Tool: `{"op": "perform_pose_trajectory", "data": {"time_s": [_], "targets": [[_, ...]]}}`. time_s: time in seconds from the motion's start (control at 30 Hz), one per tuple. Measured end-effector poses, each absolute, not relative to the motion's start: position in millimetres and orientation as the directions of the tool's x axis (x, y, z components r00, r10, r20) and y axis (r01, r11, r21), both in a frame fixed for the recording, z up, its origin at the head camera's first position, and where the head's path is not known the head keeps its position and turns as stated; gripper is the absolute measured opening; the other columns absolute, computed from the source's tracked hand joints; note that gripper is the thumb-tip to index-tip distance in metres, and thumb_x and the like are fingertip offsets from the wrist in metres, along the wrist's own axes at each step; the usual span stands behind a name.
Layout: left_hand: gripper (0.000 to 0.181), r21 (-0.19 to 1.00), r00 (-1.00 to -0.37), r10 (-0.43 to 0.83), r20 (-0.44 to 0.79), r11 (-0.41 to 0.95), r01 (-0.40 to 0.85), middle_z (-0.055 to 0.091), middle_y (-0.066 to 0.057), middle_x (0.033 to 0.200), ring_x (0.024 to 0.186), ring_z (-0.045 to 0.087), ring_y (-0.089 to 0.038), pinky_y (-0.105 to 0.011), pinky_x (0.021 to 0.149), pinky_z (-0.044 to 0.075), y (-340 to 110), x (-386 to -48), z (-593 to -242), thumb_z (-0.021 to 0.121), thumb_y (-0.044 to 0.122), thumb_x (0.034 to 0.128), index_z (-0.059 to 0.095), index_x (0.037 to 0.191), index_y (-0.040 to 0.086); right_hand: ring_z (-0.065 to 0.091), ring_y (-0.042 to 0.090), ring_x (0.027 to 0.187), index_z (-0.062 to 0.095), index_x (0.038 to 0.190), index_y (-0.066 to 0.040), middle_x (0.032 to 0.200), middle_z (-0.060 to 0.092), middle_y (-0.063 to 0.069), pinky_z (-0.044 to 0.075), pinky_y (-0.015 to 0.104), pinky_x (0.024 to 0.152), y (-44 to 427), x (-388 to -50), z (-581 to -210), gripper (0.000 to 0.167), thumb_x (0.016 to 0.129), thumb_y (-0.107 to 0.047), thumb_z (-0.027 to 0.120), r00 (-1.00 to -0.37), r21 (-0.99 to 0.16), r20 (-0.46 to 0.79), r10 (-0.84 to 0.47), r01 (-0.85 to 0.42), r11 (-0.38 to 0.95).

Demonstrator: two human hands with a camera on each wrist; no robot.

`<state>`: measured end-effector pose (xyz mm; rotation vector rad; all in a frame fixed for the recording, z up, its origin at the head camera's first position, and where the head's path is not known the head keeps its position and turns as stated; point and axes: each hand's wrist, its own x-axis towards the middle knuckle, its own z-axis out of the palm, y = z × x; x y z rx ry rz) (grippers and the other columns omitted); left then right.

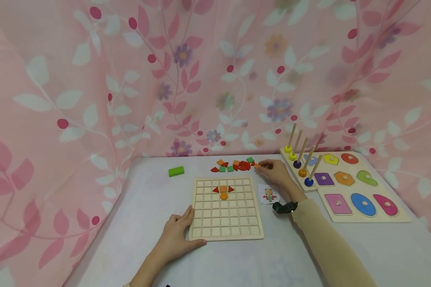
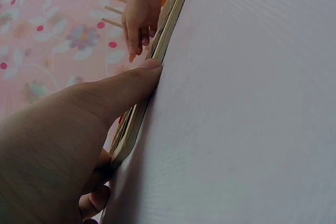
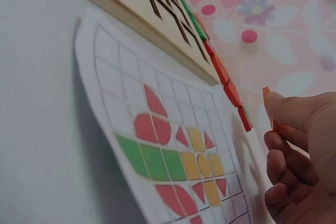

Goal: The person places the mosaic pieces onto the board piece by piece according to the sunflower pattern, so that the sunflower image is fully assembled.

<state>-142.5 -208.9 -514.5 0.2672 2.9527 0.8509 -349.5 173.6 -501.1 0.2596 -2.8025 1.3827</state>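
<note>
My left hand [image 1: 177, 235] rests at the near left corner of a wooden grid board [image 1: 215, 231]. Its thumb [image 2: 131, 82] lies straight along the near edge, its fingers against the left edge. On the board, an orange square [image 1: 223, 189] has a red triangle [image 1: 216, 190] on either side and an orange circle [image 1: 224, 196] below it. My right hand [image 1: 274, 171], beyond the board's far right corner, pinches a small orange piece [image 3: 266, 91] between thumb and fingers. A printed pattern card [image 3: 126, 87] with a flower on a grid lies right of the board.
Loose red, green and orange pieces [image 1: 242, 166] lie behind the board. A green block [image 1: 176, 171] is at the back left. On the right stand a peg rack [image 1: 305, 169] with coloured beads and a shape puzzle board [image 1: 348, 217]. A floral curtain [image 1: 215, 79] hangs behind the table.
</note>
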Motion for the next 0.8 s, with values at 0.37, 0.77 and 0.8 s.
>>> {"op": "perform_pose_trajectory", "data": {"time_s": [0.37, 0.77, 0.8], "targets": [[0.117, 0.524, -0.983, 0.183, 0.013, 0.836, 0.162, 0.034, -0.004, 0.172, 0.109, 0.041, -0.012, -0.034, 0.090, 0.042, -207.4, -141.0, -512.8, 0.088, 0.069, 0.0730, 0.043, 0.161, 0.006, 0.065, 0.024, 0.091, 0.076, 0.122, -0.004, 0.108, 0.077, 0.013, 0.049, 0.028, 0.074, 147.0, -321.6, -479.4, 0.033, 0.098, -0.026, 0.079, -0.950, -0.794, 0.250, -0.187, -0.312, 0.522], [0.116, 0.520, -0.979, 0.202, 0.033, 0.833, 0.190, 0.034, -0.005, 0.172, 0.108, 0.042, -0.013, -0.036, 0.090, 0.042, -206.7, -144.5, -506.4, 0.085, 0.071, 0.0751, 0.043, 0.161, 0.006, 0.060, 0.016, 0.080, 0.080, 0.110, -0.008, 0.102, 0.078, 0.004, 0.048, 0.032, 0.076, 79.7, -291.1, -458.0, 0.022, 0.095, -0.024, 0.083, -0.887, -0.795, 0.327, -0.325, -0.445, 0.413], [0.116, 0.517, -0.978, 0.206, 0.031, 0.834, 0.192, 0.033, -0.005, 0.172, 0.109, 0.042, -0.013, -0.037, 0.090, 0.042, -206.3, -144.9, -506.2, 0.084, 0.072, 0.0753, 0.043, 0.161, 0.006, 0.060, 0.016, 0.079, 0.080, 0.110, -0.008, 0.103, 0.078, 0.005, 0.049, 0.032, 0.076, 75.3, -289.3, -457.0, 0.021, 0.095, -0.023, 0.083, -0.884, -0.798, 0.330, -0.332, -0.449, 0.402]]}}
